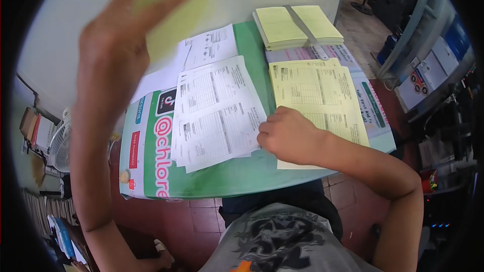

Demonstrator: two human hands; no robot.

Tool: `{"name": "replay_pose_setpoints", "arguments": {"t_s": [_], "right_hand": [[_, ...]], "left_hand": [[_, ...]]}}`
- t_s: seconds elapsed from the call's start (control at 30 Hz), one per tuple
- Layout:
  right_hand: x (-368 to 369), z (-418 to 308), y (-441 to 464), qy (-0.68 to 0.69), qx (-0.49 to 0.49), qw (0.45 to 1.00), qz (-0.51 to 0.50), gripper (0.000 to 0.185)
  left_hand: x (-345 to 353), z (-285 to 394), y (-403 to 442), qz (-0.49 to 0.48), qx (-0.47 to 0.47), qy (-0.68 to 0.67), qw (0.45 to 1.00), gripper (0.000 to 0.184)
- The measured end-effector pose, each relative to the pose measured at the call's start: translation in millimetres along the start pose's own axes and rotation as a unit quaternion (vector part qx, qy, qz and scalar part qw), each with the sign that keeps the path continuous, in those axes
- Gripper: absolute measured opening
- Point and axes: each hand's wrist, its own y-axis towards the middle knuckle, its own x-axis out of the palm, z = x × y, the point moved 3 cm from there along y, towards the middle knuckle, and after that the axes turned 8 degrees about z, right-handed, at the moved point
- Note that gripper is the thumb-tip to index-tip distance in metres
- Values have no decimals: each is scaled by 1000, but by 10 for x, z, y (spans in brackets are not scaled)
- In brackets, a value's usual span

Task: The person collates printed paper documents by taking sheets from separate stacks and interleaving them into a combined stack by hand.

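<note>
My left hand (115, 45) is raised high on the left, gripping a yellow sheet of paper (176, 12) that is blurred and partly beyond the top edge. One of its fingers stretches across the sheet. Low over the table, my right hand (285, 133) is curled closed at the left edge of the printed yellow forms (307, 80). Whatever its fingertips pinch, if anything, is hidden. Just left of that hand lies a loosely fanned pile of printed white forms (217, 116).
A thick stack of yellow paper (282, 22) with a grey strip across it sits at the back of the table (212, 184). More white sheets (214, 45) lie by the wall. A fan (60, 146) stands at left.
</note>
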Motion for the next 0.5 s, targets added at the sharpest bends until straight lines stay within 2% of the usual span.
{"name": "replay_pose_setpoints", "arguments": {"t_s": [0.03, 0.07, 0.1, 0.2, 0.3, 0.4, 0.5], "right_hand": [[-30, 47, 39, 48, 44, 998, -15, 8], [-59, 96, 82, 95, 88, 991, -29, 8], [-89, 144, 120, 141, 132, 980, -43, 8], [-223, 287, 231, 248, 174, 951, -55, 10], [-255, 371, 320, 309, 204, 928, -42, 11], [-334, 367, 362, 293, 243, 925, 16, 18], [-528, 281, 85, 125, 141, 961, 201, 34]], "left_hand": [[-11, 62, -83, -49, 17, -23, 998, 46], [27, 139, -222, -112, -38, -49, 992, 42], [65, 210, -348, -153, -47, -81, 984, 38], [122, 426, -729, -227, -68, -179, 955, 39], [145, 640, -999, -298, -147, -247, 910, 37], [113, 821, -1114, -315, -196, -251, 894, 28], [204, 734, -1280, -318, -217, -238, 891, 20]]}}
